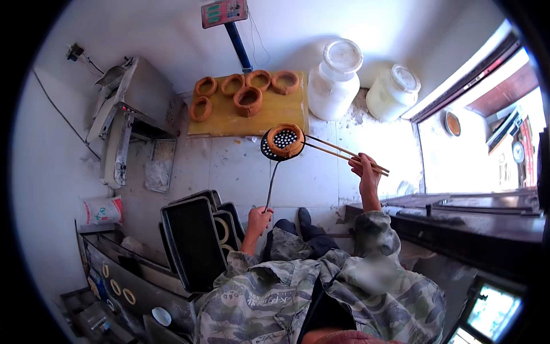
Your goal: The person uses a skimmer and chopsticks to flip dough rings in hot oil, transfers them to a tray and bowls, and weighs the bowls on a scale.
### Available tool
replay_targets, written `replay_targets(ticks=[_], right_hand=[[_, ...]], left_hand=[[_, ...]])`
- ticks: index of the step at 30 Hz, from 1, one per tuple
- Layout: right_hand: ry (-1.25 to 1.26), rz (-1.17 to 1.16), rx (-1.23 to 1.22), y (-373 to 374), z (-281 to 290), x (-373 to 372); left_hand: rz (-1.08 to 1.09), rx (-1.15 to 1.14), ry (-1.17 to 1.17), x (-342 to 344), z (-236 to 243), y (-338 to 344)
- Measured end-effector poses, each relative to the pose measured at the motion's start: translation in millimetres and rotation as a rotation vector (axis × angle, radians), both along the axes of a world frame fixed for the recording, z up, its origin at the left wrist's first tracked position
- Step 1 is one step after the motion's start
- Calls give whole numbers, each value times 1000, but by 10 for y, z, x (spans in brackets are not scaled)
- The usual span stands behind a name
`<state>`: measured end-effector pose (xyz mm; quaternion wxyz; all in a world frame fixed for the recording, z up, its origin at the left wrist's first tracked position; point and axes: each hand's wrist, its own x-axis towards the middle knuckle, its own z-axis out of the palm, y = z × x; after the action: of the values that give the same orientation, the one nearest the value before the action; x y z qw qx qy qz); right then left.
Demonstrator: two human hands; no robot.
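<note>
My left hand (259, 220) is closed round the long thin handle of a perforated skimmer (269, 150), held out over the floor. On the skimmer rests a browned dough ring (297, 135), its middle showing the holes beneath. My right hand (365, 171) grips a pair of long wooden chopsticks (338, 150), whose far tips reach the ring's right edge. Beyond the skimmer, several more browned rings (247, 102) sit on a yellow board (220, 127); one of them appears stacked on others.
Two white plastic barrels (334, 86) stand right of the board by the wall. Left of me are stacked black trays (192, 243) with pale rings on some. A metal machine (143, 94) is at the far left, and a dark counter edge (458, 221) runs along my right.
</note>
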<state>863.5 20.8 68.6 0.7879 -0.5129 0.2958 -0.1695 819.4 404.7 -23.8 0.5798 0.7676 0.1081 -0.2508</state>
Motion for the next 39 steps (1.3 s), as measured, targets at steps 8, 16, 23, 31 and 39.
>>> replay_targets(ticks=[8,16,23,31,39], right_hand=[[46,-95,-106,-218,-60,625],[194,-276,-60,-205,-200,786],[199,-349,-55,-129,-222,931],[208,-410,-56,-75,-245,761],[127,-459,8,105,-161,333]], left_hand=[[37,-75,80,1241,-526,-293],[-41,106,63,2298,-705,-553],[-137,104,99,2561,-586,-650],[-157,-189,365,2264,-254,-717],[-233,-261,332,1909,97,-628]])
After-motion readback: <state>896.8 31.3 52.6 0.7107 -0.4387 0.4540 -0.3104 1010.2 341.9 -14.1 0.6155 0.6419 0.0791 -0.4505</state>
